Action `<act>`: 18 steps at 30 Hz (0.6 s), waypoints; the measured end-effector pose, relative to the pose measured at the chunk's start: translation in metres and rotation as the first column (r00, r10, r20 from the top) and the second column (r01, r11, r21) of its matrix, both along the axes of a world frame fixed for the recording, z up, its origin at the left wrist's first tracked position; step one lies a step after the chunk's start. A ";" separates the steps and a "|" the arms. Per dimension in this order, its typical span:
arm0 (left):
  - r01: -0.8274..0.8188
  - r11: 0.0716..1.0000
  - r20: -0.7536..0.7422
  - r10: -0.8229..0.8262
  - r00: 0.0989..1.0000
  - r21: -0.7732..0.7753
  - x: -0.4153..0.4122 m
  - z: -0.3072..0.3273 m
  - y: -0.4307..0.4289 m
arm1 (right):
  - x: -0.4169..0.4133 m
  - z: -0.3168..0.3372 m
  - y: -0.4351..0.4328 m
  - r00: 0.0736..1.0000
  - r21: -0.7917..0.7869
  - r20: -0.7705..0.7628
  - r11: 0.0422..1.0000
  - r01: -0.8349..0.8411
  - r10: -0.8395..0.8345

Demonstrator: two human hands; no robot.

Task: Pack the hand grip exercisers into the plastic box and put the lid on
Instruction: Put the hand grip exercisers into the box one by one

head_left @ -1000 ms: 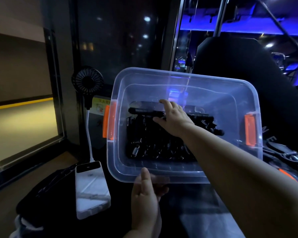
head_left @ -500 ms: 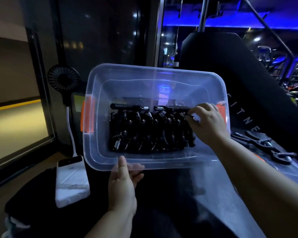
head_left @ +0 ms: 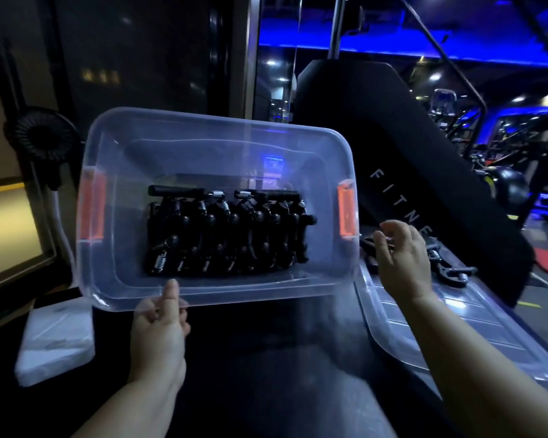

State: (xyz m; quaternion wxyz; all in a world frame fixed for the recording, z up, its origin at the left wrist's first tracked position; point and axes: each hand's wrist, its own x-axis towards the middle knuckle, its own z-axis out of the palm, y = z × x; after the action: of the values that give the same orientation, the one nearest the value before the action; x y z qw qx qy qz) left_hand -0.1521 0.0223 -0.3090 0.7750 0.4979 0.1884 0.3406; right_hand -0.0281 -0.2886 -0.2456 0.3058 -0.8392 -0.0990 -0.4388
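Observation:
My left hand (head_left: 159, 330) grips the near rim of the clear plastic box (head_left: 124, 263), thumb over the edge, and holds it tilted toward me. Several black hand grip exercisers (head_left: 228, 235) with silver springs lie packed in a row on its bottom. Orange latches sit at both short ends. My right hand (head_left: 402, 260) is outside the box on the right, fingers loosely bent, fingertips at the loose exercisers (head_left: 450, 273). These lie on the clear lid (head_left: 456, 327), which rests flat to the right. I see nothing held in the right hand.
A black padded gym bench back (head_left: 393, 153) rises behind the lid. A small black fan (head_left: 41, 137) on a white stalk stands at the left, with a white power bank (head_left: 56, 336) below it. Dark padding lies under the box. Gym machines fill the far right.
My right hand has come out of the box and moved right to the loose exercisers on the lid. The left hand keeps hold of the near rim; the view has swung right.

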 end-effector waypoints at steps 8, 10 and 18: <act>-0.007 1.000 0.017 0.007 1.000 0.030 0.000 0.001 -0.002 | 0.033 -0.060 -0.063 0.662 -0.306 -0.679 0.942 0.137 -0.317; -0.015 1.000 0.019 0.015 1.000 0.022 0.000 0.002 -0.002 | 0.034 -0.063 -0.063 0.612 -0.386 -0.707 0.918 0.086 -0.355; -0.018 1.000 0.032 0.019 0.999 -0.019 -0.004 0.007 -0.006 | 0.028 -0.058 -0.057 0.492 -0.408 -0.789 0.912 0.028 -0.368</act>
State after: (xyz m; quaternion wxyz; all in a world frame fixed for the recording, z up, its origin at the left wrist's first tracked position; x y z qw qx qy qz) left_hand -0.1559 0.0163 -0.3017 0.7793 0.4834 0.1838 0.3539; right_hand 0.0001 -0.3460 -0.3037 0.1103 -0.9897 0.0883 0.0213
